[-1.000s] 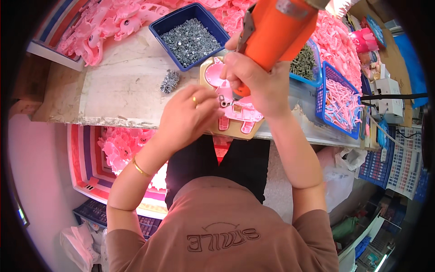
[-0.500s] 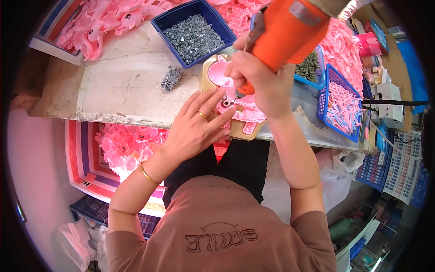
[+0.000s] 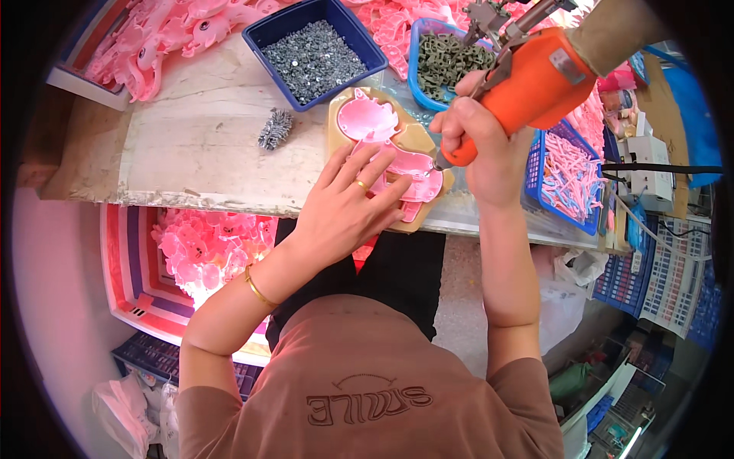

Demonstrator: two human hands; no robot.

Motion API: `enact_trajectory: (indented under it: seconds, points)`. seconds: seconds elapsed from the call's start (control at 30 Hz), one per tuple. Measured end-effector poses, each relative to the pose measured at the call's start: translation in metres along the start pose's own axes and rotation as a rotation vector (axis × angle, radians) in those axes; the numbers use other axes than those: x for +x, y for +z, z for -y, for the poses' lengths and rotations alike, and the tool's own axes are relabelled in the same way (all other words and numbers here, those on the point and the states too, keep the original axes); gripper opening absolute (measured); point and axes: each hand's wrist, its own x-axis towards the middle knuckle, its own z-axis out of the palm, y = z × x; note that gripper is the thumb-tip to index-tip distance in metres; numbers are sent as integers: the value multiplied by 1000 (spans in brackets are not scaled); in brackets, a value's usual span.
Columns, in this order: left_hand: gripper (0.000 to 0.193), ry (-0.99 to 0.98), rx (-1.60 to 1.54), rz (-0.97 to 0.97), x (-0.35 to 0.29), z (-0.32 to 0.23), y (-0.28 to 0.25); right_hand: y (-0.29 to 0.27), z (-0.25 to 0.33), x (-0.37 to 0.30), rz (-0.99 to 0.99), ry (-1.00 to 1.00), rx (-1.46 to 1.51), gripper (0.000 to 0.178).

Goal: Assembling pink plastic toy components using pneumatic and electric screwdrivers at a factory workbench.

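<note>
My right hand (image 3: pixel 489 149) grips an orange power screwdriver (image 3: pixel 524 84), tilted with its tip down to the left. That tip is at the right end of a pink hollow plastic toy part (image 3: pixel 367 118); whether it touches is too small to tell. The toy part lies in a tan shaped holding block (image 3: pixel 418 139) near the table's front edge. My left hand (image 3: pixel 329 210), wearing a ring, lies over the lower left of the part with fingers stretched and apart, hiding some of it.
A dark blue bin (image 3: pixel 373 55) of small screws stands behind, with a spiky grey screw clump (image 3: pixel 275 128) left of it. A light blue basket (image 3: pixel 417 65) holds dark metal pieces. Another blue basket (image 3: pixel 562 214) holds pink and blue sticks. Pink parts (image 3: pixel 176 30) are heaped far left.
The screwdriver in my right hand has moved right across the pink part, from a round hole beside my left fingers to its right end. My left hand stays on the part. The view has shifted slightly.
</note>
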Motion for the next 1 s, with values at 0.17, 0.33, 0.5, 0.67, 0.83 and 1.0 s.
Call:
enact_trajectory:
  seconds: [0.17, 0.33, 0.5, 0.67, 0.83, 1.0]
  points:
    - [40, 3, 33, 7, 3, 1, 7, -1, -5, -2, -3, 29, 21, 20]
    - [40, -4, 57, 21, 3, 0, 8, 1, -8, -1, -21, -16, 26, 14]
    - [39, -10, 57, 12, 3, -2, 10, 6, -11, -6, -47, -75, 7, 7]
    - [39, -11, 71, 5, 3, -2, 11, 5, -16, -7, -65, -94, 9, 6]
    - [38, -17, 71, 0, 3, -1, 11, 12, -15, -14, -122, -60, -15, 11]
    - [39, -3, 65, -4, 6, -2, 10, 4, -17, -9, -18, -69, -7, 27]
